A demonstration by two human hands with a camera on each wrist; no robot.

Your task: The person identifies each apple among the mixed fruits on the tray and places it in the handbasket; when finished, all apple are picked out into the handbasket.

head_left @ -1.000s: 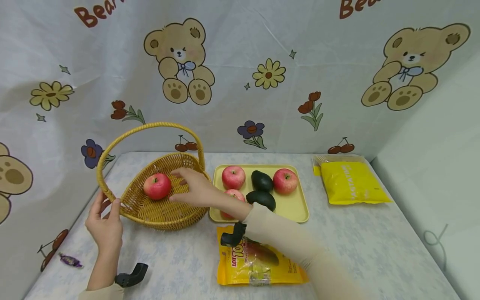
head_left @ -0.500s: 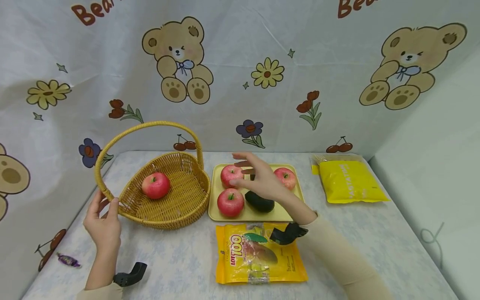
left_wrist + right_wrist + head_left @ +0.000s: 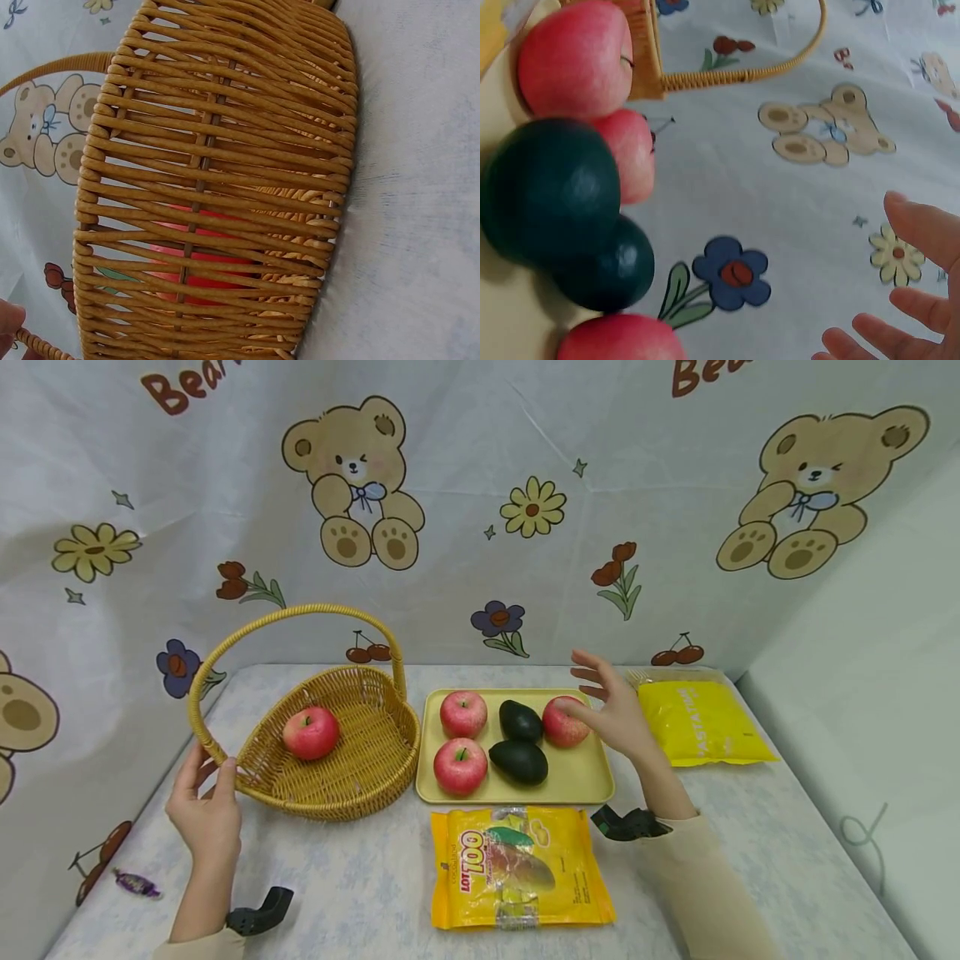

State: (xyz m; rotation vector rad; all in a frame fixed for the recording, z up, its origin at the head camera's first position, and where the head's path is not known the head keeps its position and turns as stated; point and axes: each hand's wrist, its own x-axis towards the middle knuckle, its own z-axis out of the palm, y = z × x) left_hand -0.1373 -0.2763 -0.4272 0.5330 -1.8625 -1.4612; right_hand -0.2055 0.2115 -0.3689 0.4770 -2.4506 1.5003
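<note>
My left hand (image 3: 206, 814) pinches the wicker basket (image 3: 360, 793) where its handle meets the rim on the left. One red apple (image 3: 311, 732) lies inside; in the left wrist view that apple (image 3: 202, 262) shows red through the weave. My right hand (image 3: 618, 710) hovers with fingers spread over the right end of the yellow tray (image 3: 577, 785), holding nothing. Its thumb overlaps the right-hand apple (image 3: 564, 727) from above; contact cannot be made out. Two more apples (image 3: 461, 767) and two dark green avocados (image 3: 519, 762) share the tray.
In front of the tray lies a yellow bag of mango candy (image 3: 521, 868). A yellow pasta packet (image 3: 705, 722) sits at the back right, close to my right forearm. Near the left table edge is a purple wrapped candy (image 3: 137, 883). A bear-print cloth (image 3: 450, 560) hangs behind.
My right hand has come out of the basket and travelled right, across the tray, to its right-hand apple. My left hand has kept its hold on the basket.
</note>
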